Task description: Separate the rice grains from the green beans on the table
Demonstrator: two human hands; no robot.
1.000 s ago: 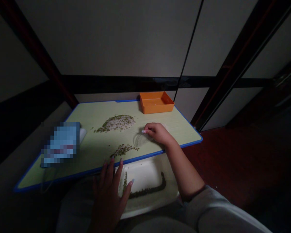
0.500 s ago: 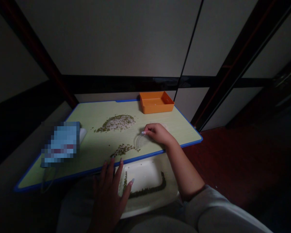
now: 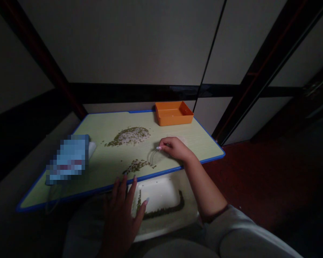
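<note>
One pale green tabletop, blue-rimmed, caught in dim light; set close against a panelled wall with a black band running across; spotted a dark red floor off to the right, and an orange bin, open-topped, at the far edge; nearer the middle, saw a wide heap of small greenish and pale bits, then a smaller heap close to the near edge; below that edge, picked out a white tray with dark green bits lined along its sides.

Pixelated on the left, a light-blue item, so could not be read; partly covered by the tabletop, the tray; lost in shadow, much of the left forearm.

Now to the hands: on the left hand, saw fingers spread, tips at the tabletop's near edge, thumb over the tray; on the right hand, saw thumb and forefinger pinched on a clear curved piece, held just beside the smaller heap; could barely make out its outline.
</note>
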